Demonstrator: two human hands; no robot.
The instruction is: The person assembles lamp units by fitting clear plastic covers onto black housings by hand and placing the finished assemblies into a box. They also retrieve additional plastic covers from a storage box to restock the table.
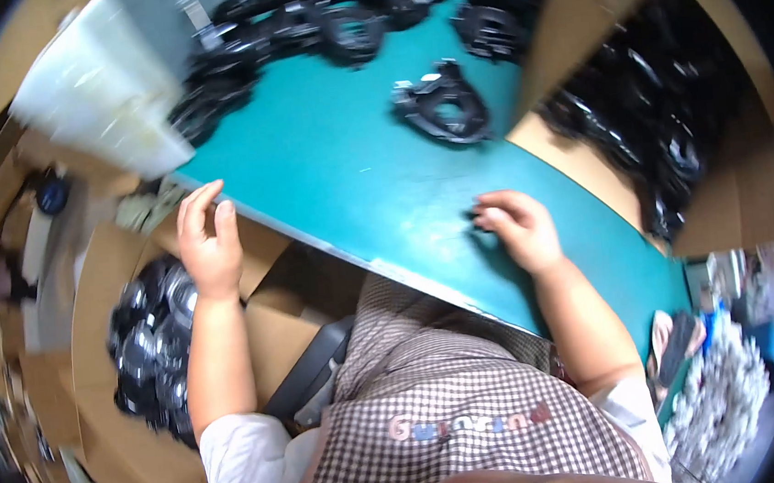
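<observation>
Nearest, the left hand [208,243] rests on the near edge of the teal-topped table [336,181], fingers loosely spread and holding nothing. Below it an open brown cardboard box [99,423] holds shiny black plastic parts [152,340]. The right hand [519,228] lies on the table, fingers curled together over a small dark piece, barely visible. Farther off lies a black ring-shaped plastic part [444,106]; beyond it, a heap of similar parts [340,16]. A second cardboard box [725,212] at right holds more.

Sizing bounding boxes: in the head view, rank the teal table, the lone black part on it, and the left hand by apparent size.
1. Teal table: largest by far.
2. and 3. Lone black part and left hand: look alike, and the hand sits nearer the camera, so unranked.
</observation>
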